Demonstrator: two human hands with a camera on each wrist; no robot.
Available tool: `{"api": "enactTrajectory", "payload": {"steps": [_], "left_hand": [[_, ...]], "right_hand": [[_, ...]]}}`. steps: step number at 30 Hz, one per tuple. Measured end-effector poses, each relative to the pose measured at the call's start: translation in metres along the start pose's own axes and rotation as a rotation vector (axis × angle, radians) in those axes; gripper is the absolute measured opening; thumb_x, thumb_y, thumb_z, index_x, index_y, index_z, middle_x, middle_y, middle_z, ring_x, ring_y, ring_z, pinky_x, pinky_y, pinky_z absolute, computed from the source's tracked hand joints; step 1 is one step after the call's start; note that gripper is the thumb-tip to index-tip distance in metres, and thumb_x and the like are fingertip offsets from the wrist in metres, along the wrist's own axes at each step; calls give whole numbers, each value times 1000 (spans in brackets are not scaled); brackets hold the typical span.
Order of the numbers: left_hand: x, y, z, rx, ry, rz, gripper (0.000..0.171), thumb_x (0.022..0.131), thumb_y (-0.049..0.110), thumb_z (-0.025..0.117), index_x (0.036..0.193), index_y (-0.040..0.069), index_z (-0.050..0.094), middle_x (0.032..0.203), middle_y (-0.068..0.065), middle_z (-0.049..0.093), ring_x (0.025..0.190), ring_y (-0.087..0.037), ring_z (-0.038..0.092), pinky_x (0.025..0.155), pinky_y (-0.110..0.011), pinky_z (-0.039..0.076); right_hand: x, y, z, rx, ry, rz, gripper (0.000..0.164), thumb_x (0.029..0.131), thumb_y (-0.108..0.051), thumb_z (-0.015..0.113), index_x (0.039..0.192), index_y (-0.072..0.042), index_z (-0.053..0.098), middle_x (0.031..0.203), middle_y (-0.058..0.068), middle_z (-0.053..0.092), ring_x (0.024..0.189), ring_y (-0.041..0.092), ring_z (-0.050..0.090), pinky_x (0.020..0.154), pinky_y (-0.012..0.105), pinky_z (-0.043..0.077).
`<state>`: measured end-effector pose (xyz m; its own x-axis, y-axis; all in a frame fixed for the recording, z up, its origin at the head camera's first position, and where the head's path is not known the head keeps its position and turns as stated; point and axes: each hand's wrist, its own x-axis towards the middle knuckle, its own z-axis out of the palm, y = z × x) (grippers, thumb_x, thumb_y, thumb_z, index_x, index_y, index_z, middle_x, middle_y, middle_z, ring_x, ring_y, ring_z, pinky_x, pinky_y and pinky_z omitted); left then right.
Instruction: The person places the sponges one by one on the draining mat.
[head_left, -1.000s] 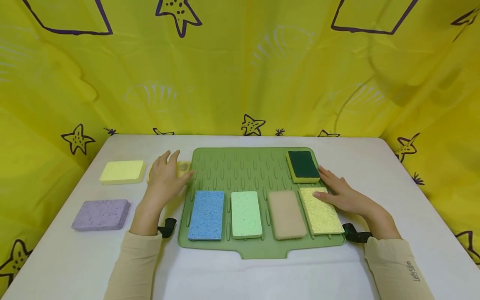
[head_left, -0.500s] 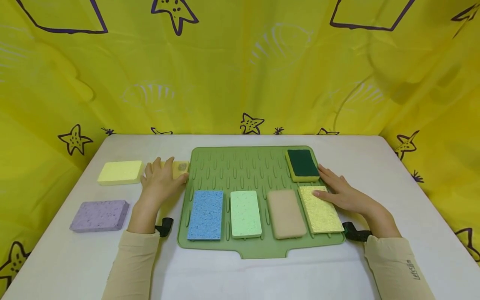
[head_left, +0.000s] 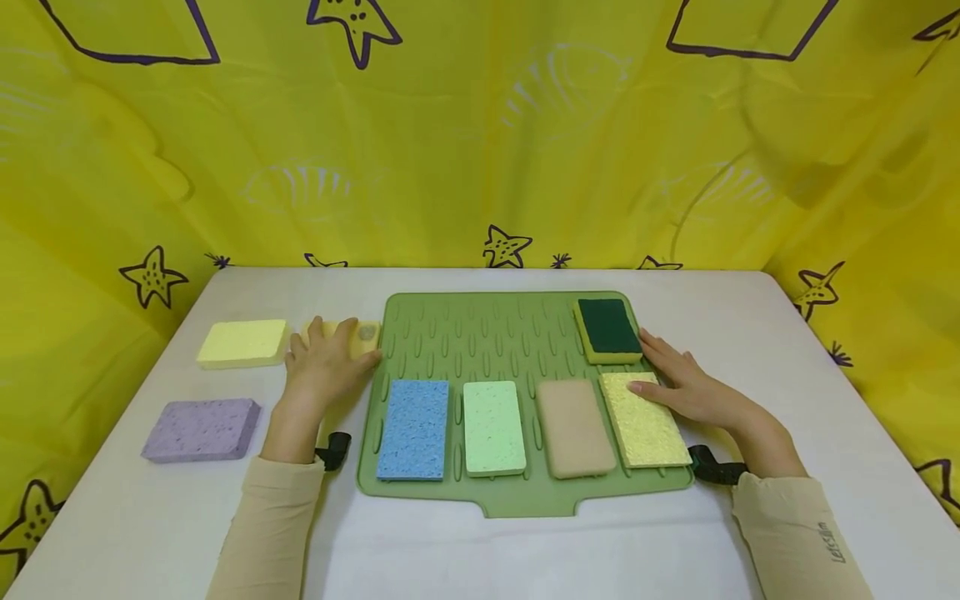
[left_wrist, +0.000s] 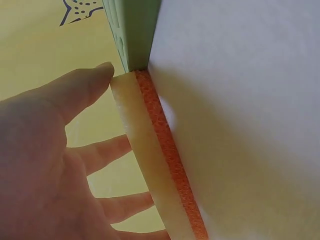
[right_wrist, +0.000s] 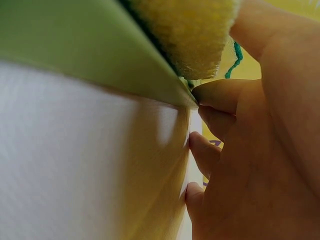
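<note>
My left hand (head_left: 321, 367) rests its spread fingers on a pale yellow sponge with a dark spot (head_left: 366, 335), lying on the table left of the green drying mat (head_left: 480, 337). The left wrist view shows the sponge's orange underlayer (left_wrist: 167, 145) against the table, with its end at the mat's edge. My right hand (head_left: 697, 392) lies along the mat's right edge. Its thumb touches a speckled yellow sponge (head_left: 647, 425), and its fingers are near the yellow sponge with a dark green top (head_left: 608, 329).
On the mat's front row lie blue (head_left: 413, 430), mint green (head_left: 494, 428) and beige (head_left: 576, 428) sponges. Left of my left hand, a pale yellow sponge (head_left: 243, 342) and a purple sponge (head_left: 201, 429) lie on the white table (head_left: 420, 558). Yellow curtains (head_left: 450, 150) surround the back and sides.
My left hand has lowered slightly and shifted a little left on the spotted yellow sponge. The right hand and the sponges stay in place.
</note>
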<state>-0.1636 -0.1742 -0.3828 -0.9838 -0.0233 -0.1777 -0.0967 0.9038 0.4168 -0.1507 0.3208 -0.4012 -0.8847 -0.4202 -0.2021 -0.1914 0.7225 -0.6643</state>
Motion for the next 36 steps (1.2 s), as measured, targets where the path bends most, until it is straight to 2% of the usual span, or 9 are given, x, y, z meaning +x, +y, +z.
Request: {"api": "enactTrajectory", "payload": {"steps": [8,14,18,24,30,36], "left_hand": [[-1,2,3,3,5,-16,73,98,49,52,153,8,29,157,-40,5,139,-70,3,111,-80,6],[-1,7,2,78,21,-39,75,96,54,53,151,8,29,154,-39,15,132,-69,19,103,-82,23],[2,12,0,128,5,-73,80,94,60,51,150,7,28,148,-38,24,127,-68,27,95,-80,34],[8,18,-4,195,-23,-96,88,93,64,51,150,3,25,143,-41,30,124,-74,29,96,-83,32],[13,19,-7,234,-14,-100,83,93,62,52,144,1,28,134,-40,35,112,-68,42,88,-75,44],[15,16,-9,202,-26,-98,82,94,58,54,147,1,29,139,-39,32,113,-64,41,85,-68,48]], "right_hand": [[1,1,-1,-7,-4,16,87,99,-36,58,159,-4,3,165,24,-4,149,51,-10,114,72,-15],[2,1,0,3,-6,13,88,99,-34,59,159,-3,2,165,26,-4,149,52,-9,113,72,-16],[2,1,1,2,-4,12,88,99,-34,59,159,-3,2,165,26,-4,149,52,-8,113,72,-16],[2,2,1,-4,-1,10,88,99,-34,58,159,-2,2,165,26,-4,149,52,-8,114,72,-16],[2,2,1,-2,-2,9,88,99,-34,58,159,-2,2,165,26,-4,149,52,-8,114,72,-16],[1,1,1,0,-1,9,88,99,-34,58,159,-1,2,165,26,-4,149,52,-8,113,72,-16]]}}
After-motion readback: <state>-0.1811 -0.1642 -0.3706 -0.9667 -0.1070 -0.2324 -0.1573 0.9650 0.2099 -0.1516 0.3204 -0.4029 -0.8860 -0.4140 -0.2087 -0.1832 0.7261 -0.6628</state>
